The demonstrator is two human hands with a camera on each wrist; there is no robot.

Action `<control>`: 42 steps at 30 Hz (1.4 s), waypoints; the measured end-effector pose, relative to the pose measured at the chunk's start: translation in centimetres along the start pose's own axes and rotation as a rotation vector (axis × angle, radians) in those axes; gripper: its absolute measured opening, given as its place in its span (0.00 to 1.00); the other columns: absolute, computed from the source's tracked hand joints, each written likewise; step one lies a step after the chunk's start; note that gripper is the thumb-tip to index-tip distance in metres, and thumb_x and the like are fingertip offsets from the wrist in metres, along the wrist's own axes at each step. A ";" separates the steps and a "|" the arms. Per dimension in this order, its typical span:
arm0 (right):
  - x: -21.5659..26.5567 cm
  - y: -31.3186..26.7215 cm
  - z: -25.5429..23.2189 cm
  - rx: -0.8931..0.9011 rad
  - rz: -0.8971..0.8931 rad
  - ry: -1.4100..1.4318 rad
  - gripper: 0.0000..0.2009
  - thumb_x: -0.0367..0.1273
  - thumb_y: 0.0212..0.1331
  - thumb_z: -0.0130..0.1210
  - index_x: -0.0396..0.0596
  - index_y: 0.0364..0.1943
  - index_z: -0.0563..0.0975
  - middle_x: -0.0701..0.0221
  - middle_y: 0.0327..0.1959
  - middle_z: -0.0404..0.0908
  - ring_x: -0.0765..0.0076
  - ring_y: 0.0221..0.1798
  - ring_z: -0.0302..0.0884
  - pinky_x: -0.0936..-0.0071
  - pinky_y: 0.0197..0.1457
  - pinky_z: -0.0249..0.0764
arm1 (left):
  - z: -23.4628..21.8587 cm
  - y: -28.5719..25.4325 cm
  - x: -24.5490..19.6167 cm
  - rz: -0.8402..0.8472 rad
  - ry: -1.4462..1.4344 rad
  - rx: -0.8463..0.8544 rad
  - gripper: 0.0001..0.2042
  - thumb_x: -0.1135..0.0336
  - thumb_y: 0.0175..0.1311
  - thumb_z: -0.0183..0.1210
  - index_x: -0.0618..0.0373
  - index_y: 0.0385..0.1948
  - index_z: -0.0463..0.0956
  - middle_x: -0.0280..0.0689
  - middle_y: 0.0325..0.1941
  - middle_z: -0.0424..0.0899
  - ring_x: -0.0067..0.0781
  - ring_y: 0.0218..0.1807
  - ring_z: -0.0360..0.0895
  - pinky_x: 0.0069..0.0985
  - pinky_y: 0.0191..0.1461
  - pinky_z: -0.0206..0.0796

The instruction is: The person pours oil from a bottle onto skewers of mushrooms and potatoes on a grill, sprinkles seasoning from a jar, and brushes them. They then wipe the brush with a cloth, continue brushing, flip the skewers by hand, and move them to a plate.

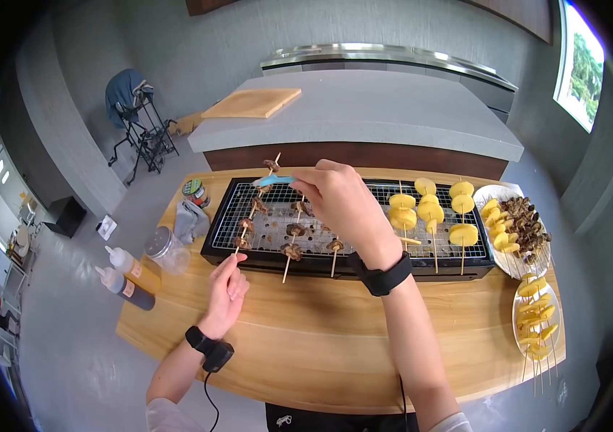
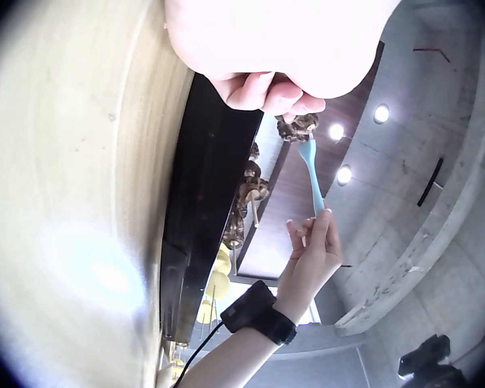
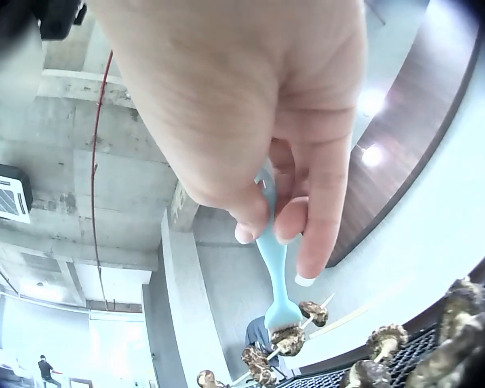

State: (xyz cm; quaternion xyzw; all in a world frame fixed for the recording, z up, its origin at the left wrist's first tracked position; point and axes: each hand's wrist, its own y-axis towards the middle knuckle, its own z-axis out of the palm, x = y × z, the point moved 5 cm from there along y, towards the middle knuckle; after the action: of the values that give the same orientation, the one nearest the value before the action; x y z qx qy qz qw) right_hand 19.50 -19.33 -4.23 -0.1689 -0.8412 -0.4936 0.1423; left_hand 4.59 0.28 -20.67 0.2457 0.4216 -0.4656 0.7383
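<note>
My left hand (image 1: 226, 297) pinches the lower end of a mushroom skewer (image 1: 247, 225) at the grill's left front. The skewer slants up and away over the mesh. My right hand (image 1: 342, 209) holds a light blue brush (image 1: 275, 181) by its handle above the grill. In the right wrist view the brush head (image 3: 284, 314) touches a mushroom (image 3: 288, 340) near the skewer's far end. Two more mushroom skewers, one with a dark mushroom (image 1: 295, 230), lie beside it on the grill (image 1: 342, 270). Potato-slice skewers (image 1: 430, 211) lie on its right part.
Two sauce bottles (image 1: 133, 268), a clear jar (image 1: 165, 248), a grey cloth (image 1: 191, 220) and a small can (image 1: 195, 192) stand left of the grill. Right of it are a plate of mushrooms and potato slices (image 1: 530, 229) and a plate of potato skewers (image 1: 535, 317). A counter (image 1: 364, 108) stands behind.
</note>
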 end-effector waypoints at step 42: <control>-2.7 -0.2 -0.2 0.018 0.422 0.222 0.13 0.31 0.64 0.54 0.32 0.35 0.82 0.56 0.12 0.76 0.63 0.16 0.81 0.72 0.20 0.73 | 0.1 0.1 0.0 -0.072 -0.144 0.112 0.10 0.62 0.75 0.46 0.58 0.42 0.72 0.22 0.10 0.52 0.13 0.12 0.49 0.15 0.20 0.43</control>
State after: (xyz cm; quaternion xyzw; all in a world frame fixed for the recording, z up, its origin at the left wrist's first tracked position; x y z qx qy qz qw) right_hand 21.90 -19.93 -5.38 -0.2843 -0.7707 -0.4612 0.3354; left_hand 4.72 0.22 -20.65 0.2371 0.3492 -0.5313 0.7346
